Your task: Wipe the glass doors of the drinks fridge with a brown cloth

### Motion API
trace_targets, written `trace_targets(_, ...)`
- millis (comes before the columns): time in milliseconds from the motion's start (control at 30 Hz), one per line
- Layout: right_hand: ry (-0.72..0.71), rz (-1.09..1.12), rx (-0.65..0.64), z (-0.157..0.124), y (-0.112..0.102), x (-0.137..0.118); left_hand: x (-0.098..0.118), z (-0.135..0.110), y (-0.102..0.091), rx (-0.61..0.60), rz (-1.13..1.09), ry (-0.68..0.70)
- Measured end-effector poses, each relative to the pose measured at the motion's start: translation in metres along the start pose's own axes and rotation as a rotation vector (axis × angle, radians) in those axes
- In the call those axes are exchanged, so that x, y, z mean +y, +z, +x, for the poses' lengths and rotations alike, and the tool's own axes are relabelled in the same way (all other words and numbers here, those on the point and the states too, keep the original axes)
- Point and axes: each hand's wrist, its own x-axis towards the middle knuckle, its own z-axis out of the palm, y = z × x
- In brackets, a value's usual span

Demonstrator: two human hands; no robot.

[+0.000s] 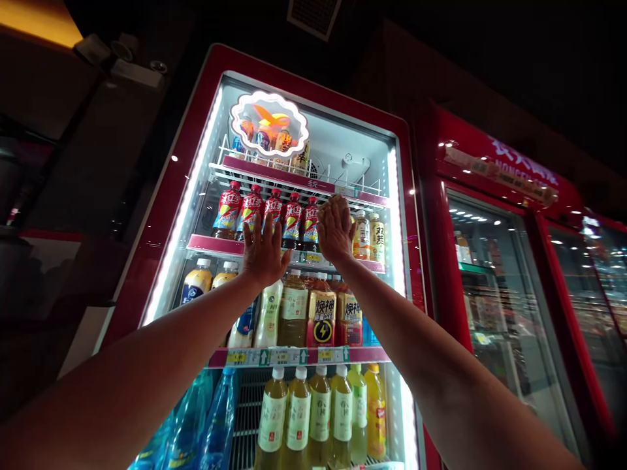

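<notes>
Both my arms reach up to the glass door of a lit red drinks fridge. My left hand lies flat against the glass with fingers spread, holding nothing, in front of the red-labelled bottles. Higher and to the right, my right hand presses a crumpled brownish cloth to the door, its edge showing around the fingers. Most of the cloth is hidden under the hand. Beside that hand, behind the glass, stand pale-capped bottles with light labels.
A glowing scalloped sign sits at the door's upper left. Lower shelves hold gold-and-red bottles, green-labelled bottles and blue bottles. The red fridge frame edges the door; another red fridge stands to the right.
</notes>
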Motion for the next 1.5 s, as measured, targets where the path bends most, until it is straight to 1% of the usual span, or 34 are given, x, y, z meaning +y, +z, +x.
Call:
trace_targets(100, -0.152, 0.016, -0.023, 0.002, 0.001, -0.017, -0.005, 0.003, -0.011, -0.047, 0.052, 0.035)
trace_targets(167, -0.206, 0.007, -0.040, 0.004, 0.001, -0.025, -0.013, 0.006, -0.020, -0.072, 0.076, 0.085)
trace_targets(233, -0.160, 0.010, -0.034, 0.007, 0.002, -0.031, -0.026, 0.009, -0.028, -0.088, 0.078, 0.149)
trace_targets(300, -0.084, 0.041, 0.007, 0.009, 0.005, -0.040, -0.043, 0.014, -0.033, -0.102, 0.064, 0.223)
trace_targets(367, -0.047, 0.073, 0.051, 0.011, 0.010, -0.051, -0.062, 0.017, -0.035, -0.123, 0.045, 0.298)
trace_targets(433, -0.095, 0.066, 0.053, 0.014, 0.013, -0.062, -0.080, 0.020, -0.037, -0.152, 0.029, 0.366)
trace_targets(500, -0.153, 0.036, 0.019, 0.018, 0.013, -0.071, -0.097, 0.020, -0.041, -0.173, 0.026, 0.422)
trace_targets(567, -0.134, 0.017, -0.005, 0.021, 0.013, -0.079, -0.111, 0.018, -0.047, -0.176, 0.042, 0.451)
trace_targets(633, -0.055, 0.027, 0.007, 0.024, 0.014, -0.090, -0.122, 0.015, -0.056, -0.158, 0.065, 0.425)
trace_targets(700, -0.032, 0.044, 0.022, 0.025, 0.015, -0.103, -0.132, 0.011, -0.064, -0.130, 0.085, 0.338)
trace_targets(733, -0.064, 0.049, 0.020, 0.025, 0.015, -0.110, -0.137, 0.010, -0.068, -0.115, 0.093, 0.284)
trace_targets(800, -0.180, 0.054, -0.014, 0.026, 0.013, -0.121, -0.147, 0.007, -0.073, -0.091, 0.105, 0.190)
trace_targets(867, -0.265, 0.069, -0.052, 0.029, 0.011, -0.129, -0.157, 0.003, -0.075, -0.075, 0.118, 0.128)
trace_targets(933, -0.239, 0.096, -0.058, 0.034, 0.009, -0.136, -0.168, -0.001, -0.074, -0.071, 0.129, 0.085)
trace_targets(1000, -0.159, 0.116, -0.043, 0.036, 0.009, -0.147, -0.177, -0.005, -0.073, -0.083, 0.135, 0.055)
trace_targets(1033, -0.135, 0.119, -0.038, 0.036, 0.009, -0.153, -0.181, -0.007, -0.073, -0.090, 0.134, 0.050)
trace_targets(1067, -0.142, 0.116, -0.041, 0.036, 0.009, -0.160, -0.184, -0.008, -0.073, -0.097, 0.132, 0.052)
trace_targets(1200, -0.328, 0.098, -0.081, 0.031, 0.009, -0.184, -0.195, -0.012, -0.078, -0.121, 0.117, 0.113)
trace_targets(1233, -0.350, 0.099, -0.085, 0.032, 0.009, -0.188, -0.197, -0.013, -0.079, -0.132, 0.110, 0.127)
trace_targets(1400, -0.248, 0.143, -0.037, 0.037, 0.012, -0.206, -0.208, -0.013, -0.081, -0.164, 0.072, 0.164)
trace_targets(1433, -0.254, 0.142, -0.040, 0.037, 0.013, -0.211, -0.210, -0.012, -0.080, -0.163, 0.065, 0.168)
trace_targets(1500, -0.320, 0.122, -0.066, 0.038, 0.012, -0.218, -0.213, -0.011, -0.080, -0.161, 0.054, 0.173)
